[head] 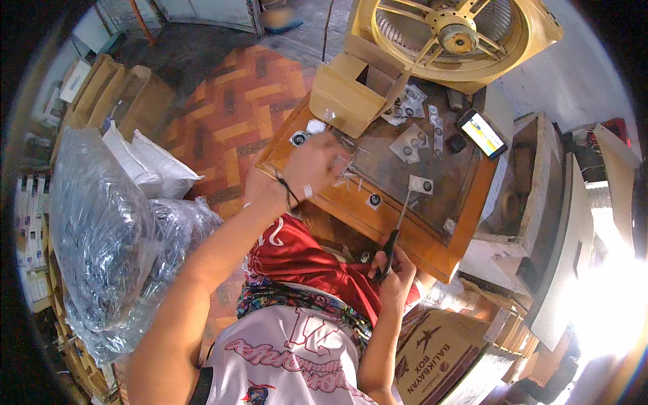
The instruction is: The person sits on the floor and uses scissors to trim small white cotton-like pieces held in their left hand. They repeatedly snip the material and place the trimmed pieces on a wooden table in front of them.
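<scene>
My right hand [392, 266] is closed around the black handle of a slim metal-bladed tool [403, 217], perhaps scissors. The blade's tip meets a small white sticker [421, 185] with a dark round print. At the table's near-left corner, my left hand [324, 159] is slightly blurred with its fingers curled; whether it holds anything cannot be seen. Thin white strips [349, 183] lie beside it. Another round-print sticker [373, 201] sits on the wooden table edge [349, 207]. Sheets of such stickers [410, 143] are spread over the dark tabletop.
An open cardboard box [344, 93] stands on the table's far left, a lit phone [482, 134] on its right side. Behind is a large yellowish fan [455, 38]. Plastic-wrapped bundles [101, 233] fill the left; a printed carton [438, 354] lies at lower right.
</scene>
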Available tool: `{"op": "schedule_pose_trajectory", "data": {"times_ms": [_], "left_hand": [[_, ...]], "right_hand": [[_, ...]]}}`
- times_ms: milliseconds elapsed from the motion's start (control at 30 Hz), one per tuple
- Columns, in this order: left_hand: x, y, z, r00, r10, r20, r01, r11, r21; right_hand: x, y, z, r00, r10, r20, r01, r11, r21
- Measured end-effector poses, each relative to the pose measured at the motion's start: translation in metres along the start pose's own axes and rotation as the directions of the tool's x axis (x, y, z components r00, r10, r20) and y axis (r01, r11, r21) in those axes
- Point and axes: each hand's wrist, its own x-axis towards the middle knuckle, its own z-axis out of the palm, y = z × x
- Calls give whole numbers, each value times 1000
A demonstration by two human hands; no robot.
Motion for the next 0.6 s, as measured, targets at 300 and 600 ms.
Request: {"op": "schedule_pose_trajectory", "data": {"times_ms": [300,600], "left_hand": [[3,45,60,945,269,188,-274,962,4],[28,34,73,895,277,350,-279,959,-44]], "right_hand": [[-5,-5,-3,999,-8,-45,8,1000,-13],[-10,6,-13,999,20,-38,-20,1000,8]]}}
